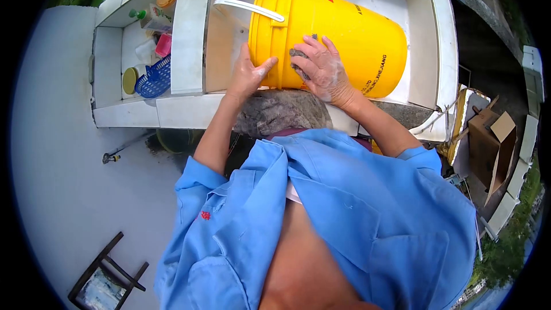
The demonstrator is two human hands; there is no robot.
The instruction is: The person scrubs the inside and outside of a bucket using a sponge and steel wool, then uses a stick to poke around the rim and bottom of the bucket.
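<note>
The bucket (356, 34) lies on its side in the tiled sink (422, 46), its rim end towards the left and its base towards the right. The left hand (249, 74) grasps it by the rim, thumb across the outer ridges and fingers reaching round the end, where their tips are out of sight. The right hand (327, 72) is curled round a grey pad (298, 62) and presses it to the wall of the bucket. Both hands look wet, with what seems to be suds on the skin.

The likeliest trouble is rolling: a round wall on a smooth floor has little to stop it, and a hard push from the right hand could turn the bucket if the slick left hand loses the rim. The white handle (248, 8) stands out past the rim and could swing or knock the divider (189, 46) on such a turn. The pad could also slip from wet fingers, and a rough one might wear the black print. The blue basket (154, 79) sits beyond the divider, apart from all this
</note>
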